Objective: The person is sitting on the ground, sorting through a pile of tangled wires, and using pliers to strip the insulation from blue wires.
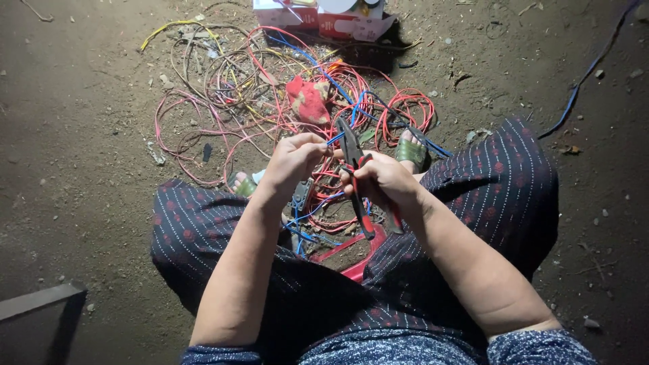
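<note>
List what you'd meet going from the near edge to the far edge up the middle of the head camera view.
Dark patterned garment → red stool edge → right hand holding red-handled pliers → red cloth on the tangled wires → red and white box.

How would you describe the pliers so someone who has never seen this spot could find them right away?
Start at the big tangle of red wires on the dirt floor, then come down to the person's two hands above their lap. The pliers are in the right hand, dark jaws pointing up toward a blue wire pinched by the left hand. They are the only rigid tool here, with red and black handles.
</note>
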